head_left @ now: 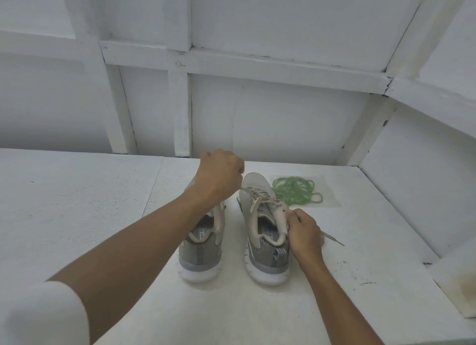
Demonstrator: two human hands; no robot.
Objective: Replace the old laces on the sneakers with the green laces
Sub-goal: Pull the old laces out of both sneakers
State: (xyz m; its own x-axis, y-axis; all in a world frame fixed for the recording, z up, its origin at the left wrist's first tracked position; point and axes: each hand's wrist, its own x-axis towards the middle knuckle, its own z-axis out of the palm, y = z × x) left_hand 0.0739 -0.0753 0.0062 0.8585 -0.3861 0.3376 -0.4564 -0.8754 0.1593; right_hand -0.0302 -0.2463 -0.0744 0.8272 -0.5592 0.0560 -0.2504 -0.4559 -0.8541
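- Curled into a fist, the left hand (pixel 219 177) grips a strand of the old lace (pixel 253 192). The strand runs taut from the fist down to the front eyelets of the right-side sneaker (pixel 258 180). Judged purpose: drawing the lace out of the eyelets.
- The right hand (pixel 305 231) pinches the outer eyelet flap and collar of the same sneaker between thumb and fingers. This is probably a counter-hold, so the shoe does not follow the pull.
- A free lace end (pixel 334 239) lies on the table (pixel 77 203) just past the right hand, pointing toward the right edge. Whether the hand also traps it cannot be told.
- The left-side sneaker (pixel 201 246) stands just beside its pair, heel toward the near edge. Its front is hidden under the left forearm, so its lacing cannot be read.
- The green laces (pixel 296 190) lie in a loose coil on a clear plastic sheet (pixel 328 187) toward the far right corner of the table, just beside the toe of the right-side sneaker — within reach, yet clear of the work.
- Judged progress: early. The old lace is only partly out, and no green lace is fitted.
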